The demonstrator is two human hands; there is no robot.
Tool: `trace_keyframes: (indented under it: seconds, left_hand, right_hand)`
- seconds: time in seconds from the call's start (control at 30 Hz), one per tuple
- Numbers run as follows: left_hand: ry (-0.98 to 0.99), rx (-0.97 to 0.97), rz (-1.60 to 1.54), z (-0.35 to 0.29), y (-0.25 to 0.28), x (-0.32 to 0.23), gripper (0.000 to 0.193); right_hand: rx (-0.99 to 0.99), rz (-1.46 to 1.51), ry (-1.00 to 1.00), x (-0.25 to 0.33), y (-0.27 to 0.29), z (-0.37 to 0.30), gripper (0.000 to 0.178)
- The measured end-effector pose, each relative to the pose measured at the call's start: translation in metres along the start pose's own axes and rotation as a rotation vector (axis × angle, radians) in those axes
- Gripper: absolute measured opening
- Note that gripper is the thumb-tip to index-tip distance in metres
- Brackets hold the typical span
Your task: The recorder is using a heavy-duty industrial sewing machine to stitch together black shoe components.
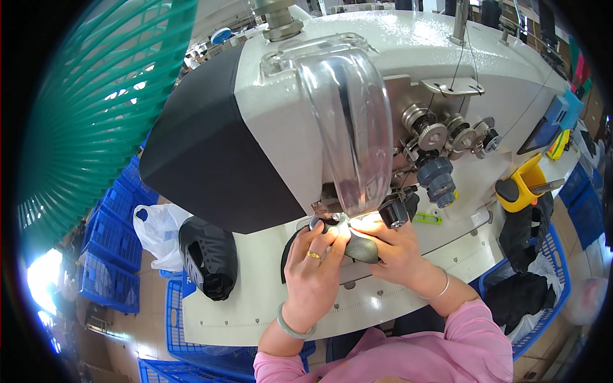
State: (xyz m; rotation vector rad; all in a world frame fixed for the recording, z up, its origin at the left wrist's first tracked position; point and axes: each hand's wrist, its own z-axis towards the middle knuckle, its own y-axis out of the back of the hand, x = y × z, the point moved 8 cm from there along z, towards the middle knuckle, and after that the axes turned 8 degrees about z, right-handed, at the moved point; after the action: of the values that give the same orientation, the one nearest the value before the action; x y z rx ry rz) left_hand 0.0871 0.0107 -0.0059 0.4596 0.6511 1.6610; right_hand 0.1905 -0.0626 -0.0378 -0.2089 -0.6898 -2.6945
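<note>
A dark grey shoe upper (362, 249) lies under the lit needle area of a white sewing machine (281, 108). My left hand (314, 265) has its fingers bent and pressed onto the upper just left of the needle area. A gold ring and a pale bangle show on that hand and wrist. On the other side, my right hand (394, 251) grips the upper's right edge, its fingertips bright in the lamp light. The needle itself is hidden behind my fingers and the clear guard (348, 127).
A black shoe upper (207, 255) rests on the table's left edge beside a white plastic bag (159, 233). Blue baskets (536, 319) stand low on both sides, the right one with dark pieces. A yellow holder (523, 185) sits right; a green fan guard (96, 108) looms left.
</note>
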Motion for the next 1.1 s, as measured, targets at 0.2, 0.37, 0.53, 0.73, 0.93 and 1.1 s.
trace_keyframes:
  seconds: [0.2,0.37,0.53,0.73,0.93,1.1]
  left_hand:
    - [0.043,-0.052,-0.039,0.007,0.003,0.004,0.030]
    - [0.298,-0.054,-0.263,0.008,-0.006,0.035,0.013]
    - [0.262,-0.166,-0.231,0.021,-0.007,0.025,0.011]
    - [0.182,-0.071,-0.013,0.012,-0.009,0.009,0.018]
    - [-0.037,0.025,-0.027,0.004,-0.004,0.007,0.030]
    - [0.025,0.043,-0.091,0.008,0.002,0.009,0.031]
  right_hand:
    - [0.057,-0.018,-0.082,-0.002,-0.005,0.000,0.042]
    - [0.134,0.055,-0.219,-0.004,-0.010,0.011,0.032]
    - [0.169,0.242,-0.265,-0.012,-0.015,0.015,0.021]
    - [0.161,0.266,-0.239,-0.007,-0.015,0.004,0.022]
    - [0.153,0.076,-0.132,0.007,-0.007,-0.005,0.041]
    - [0.086,0.052,-0.090,0.006,-0.004,-0.003,0.040]
